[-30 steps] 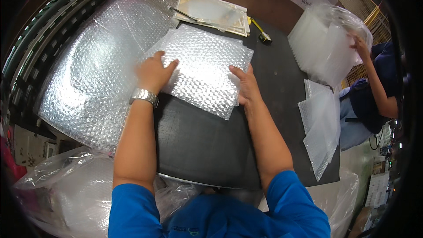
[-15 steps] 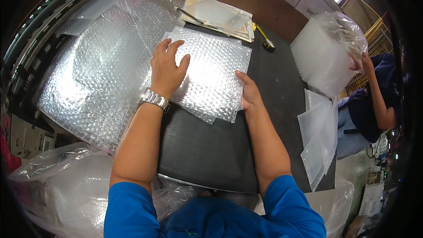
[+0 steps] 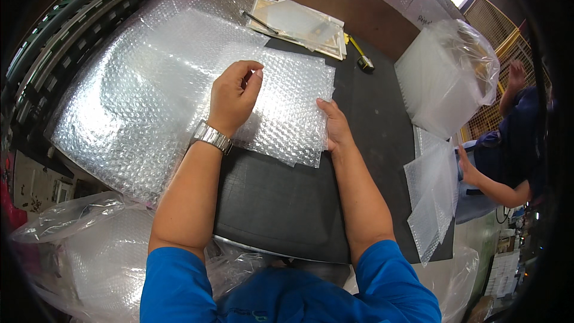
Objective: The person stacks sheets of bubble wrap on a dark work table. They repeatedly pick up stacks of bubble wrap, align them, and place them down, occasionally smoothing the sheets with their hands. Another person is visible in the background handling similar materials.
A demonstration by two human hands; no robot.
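Note:
A small stack of clear bubble wrap sheets (image 3: 293,104) lies on the dark table in front of me, its edges not quite lined up. My right hand (image 3: 336,127) grips the stack's right edge, thumb on top and fingers underneath. Over the left part of the stack is my left hand (image 3: 234,97), with a metal watch at the wrist. Its fingers are curled in toward the thumb, and anything between them is hidden. Another clear bubble wrap sheet (image 3: 200,39) reaches from the stack's upper left over a large bubble wrap pile (image 3: 113,113).
Papers in clear sleeves (image 3: 299,21) with a dark pen and a yellow tape measure (image 3: 363,63) lie at the back. To the right are loose bubble wrap pieces (image 3: 430,191) and a bagged stack (image 3: 427,78). A co-worker (image 3: 508,137) stands beyond. Plastic bags (image 3: 89,257) sit lower left.
My left hand's spread fingers have curled in. A bubble wrap sheet now lies farther left over the large pile. The co-worker's hands have left the bagged stack.

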